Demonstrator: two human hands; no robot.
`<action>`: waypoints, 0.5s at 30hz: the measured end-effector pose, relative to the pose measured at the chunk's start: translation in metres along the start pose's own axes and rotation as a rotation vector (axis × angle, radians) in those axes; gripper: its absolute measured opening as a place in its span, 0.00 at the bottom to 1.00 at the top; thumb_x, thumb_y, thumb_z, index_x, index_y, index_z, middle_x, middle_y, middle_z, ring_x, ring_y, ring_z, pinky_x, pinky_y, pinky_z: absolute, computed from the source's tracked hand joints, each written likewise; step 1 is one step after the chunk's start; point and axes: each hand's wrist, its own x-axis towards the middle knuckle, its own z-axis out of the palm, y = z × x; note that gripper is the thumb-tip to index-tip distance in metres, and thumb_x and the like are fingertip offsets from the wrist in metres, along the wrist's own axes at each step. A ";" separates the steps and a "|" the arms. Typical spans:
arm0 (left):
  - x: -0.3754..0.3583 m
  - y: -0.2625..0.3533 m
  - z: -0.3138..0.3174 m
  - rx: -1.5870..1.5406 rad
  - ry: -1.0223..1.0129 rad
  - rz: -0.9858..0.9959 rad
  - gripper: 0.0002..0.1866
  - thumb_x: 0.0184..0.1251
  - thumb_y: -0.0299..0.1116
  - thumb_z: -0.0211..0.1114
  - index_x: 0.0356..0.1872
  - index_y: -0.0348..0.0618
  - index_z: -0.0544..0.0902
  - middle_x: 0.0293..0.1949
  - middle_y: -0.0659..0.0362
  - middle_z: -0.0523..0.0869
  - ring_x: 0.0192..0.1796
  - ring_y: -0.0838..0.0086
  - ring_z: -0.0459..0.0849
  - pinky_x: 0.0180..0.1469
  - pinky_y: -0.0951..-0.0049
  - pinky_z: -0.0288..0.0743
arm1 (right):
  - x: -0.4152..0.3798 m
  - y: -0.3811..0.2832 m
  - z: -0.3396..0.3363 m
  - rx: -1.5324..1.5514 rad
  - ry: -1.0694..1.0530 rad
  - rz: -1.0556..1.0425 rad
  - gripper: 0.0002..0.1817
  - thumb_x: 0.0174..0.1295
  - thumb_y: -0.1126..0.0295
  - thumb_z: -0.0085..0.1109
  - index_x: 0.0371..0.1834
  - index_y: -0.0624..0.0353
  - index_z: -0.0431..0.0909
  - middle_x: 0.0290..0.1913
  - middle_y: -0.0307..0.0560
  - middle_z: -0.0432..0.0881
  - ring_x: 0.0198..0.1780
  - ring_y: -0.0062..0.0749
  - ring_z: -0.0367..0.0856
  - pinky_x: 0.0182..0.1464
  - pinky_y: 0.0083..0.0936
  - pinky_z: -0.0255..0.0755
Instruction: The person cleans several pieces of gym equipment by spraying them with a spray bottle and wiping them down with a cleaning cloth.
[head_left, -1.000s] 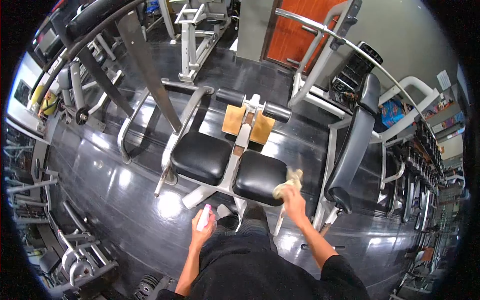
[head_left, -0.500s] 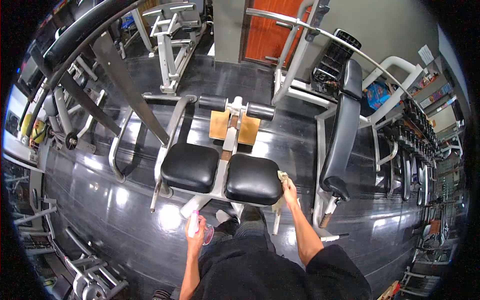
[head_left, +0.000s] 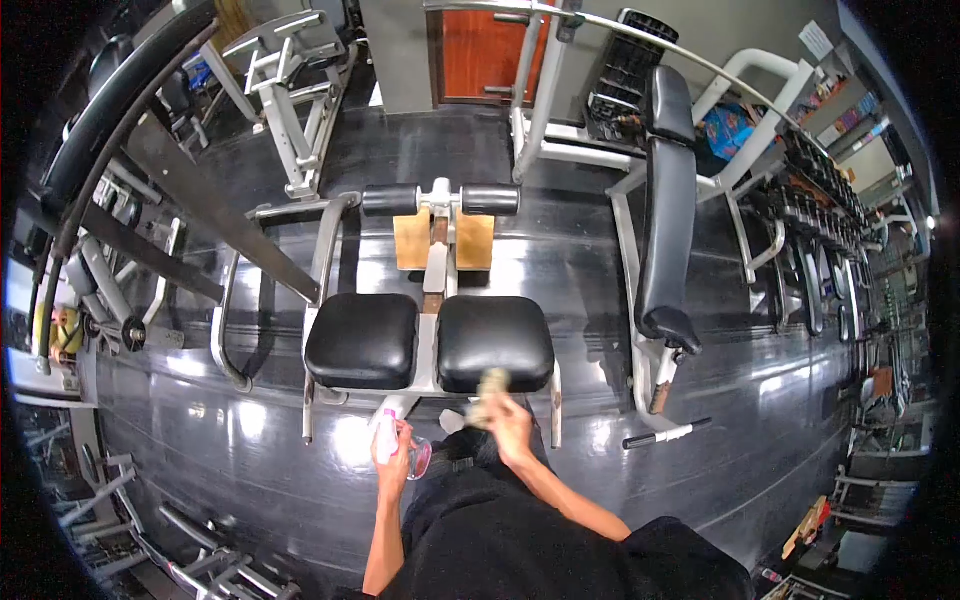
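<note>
My left hand (head_left: 392,455) is closed around a spray bottle (head_left: 418,458) with a pink and white trigger head and a clear body. In my right hand (head_left: 510,430) is a crumpled, pale yellowish cloth (head_left: 488,398), smeared by motion. The cloth is at the near edge of the right black pad (head_left: 496,342) and overlaps it in this view. Beside that pad lies a matching left black pad (head_left: 361,340), both on one pale metal frame (head_left: 428,350). Beyond them, two black foam rollers (head_left: 391,199) top the machine's post.
A padded upright bench (head_left: 668,210) with a barbell (head_left: 690,52) behind it stands to the right. Thick slanted metal bars (head_left: 215,215) rise on the left. Dumbbell racks (head_left: 815,215) line the far right. The dark floor (head_left: 580,480) is shiny.
My right hand with the cloth has moved left, from the right pad's outer side to its near edge. My left hand still holds the spray bottle. The view has shifted slightly.
</note>
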 end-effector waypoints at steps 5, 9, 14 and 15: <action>0.007 0.010 -0.002 0.059 -0.018 0.020 0.05 0.70 0.27 0.61 0.36 0.37 0.76 0.33 0.59 0.79 0.28 0.81 0.76 0.32 0.78 0.72 | 0.023 -0.031 0.024 -0.212 -0.016 -0.145 0.20 0.68 0.63 0.59 0.60 0.59 0.78 0.54 0.46 0.83 0.50 0.22 0.77 0.53 0.24 0.71; 0.004 0.018 -0.010 0.024 -0.027 0.049 0.05 0.69 0.27 0.62 0.36 0.37 0.76 0.33 0.59 0.80 0.27 0.81 0.76 0.32 0.78 0.71 | 0.057 -0.087 -0.003 -0.465 0.080 -0.585 0.21 0.67 0.69 0.56 0.63 0.61 0.74 0.63 0.57 0.76 0.63 0.39 0.74 0.64 0.30 0.67; -0.002 0.008 -0.018 -0.019 -0.011 -0.011 0.04 0.68 0.26 0.63 0.36 0.38 0.77 0.34 0.59 0.80 0.27 0.81 0.76 0.32 0.78 0.72 | 0.095 -0.060 -0.035 -1.104 -0.003 -0.806 0.18 0.61 0.76 0.57 0.55 0.57 0.79 0.62 0.59 0.74 0.62 0.55 0.73 0.64 0.40 0.68; -0.002 0.009 -0.019 -0.020 -0.009 -0.007 0.04 0.68 0.26 0.63 0.36 0.38 0.77 0.34 0.59 0.80 0.27 0.81 0.76 0.32 0.78 0.72 | 0.087 -0.056 -0.035 -1.138 -0.021 -0.835 0.17 0.60 0.75 0.58 0.54 0.56 0.79 0.62 0.58 0.74 0.62 0.54 0.73 0.63 0.40 0.69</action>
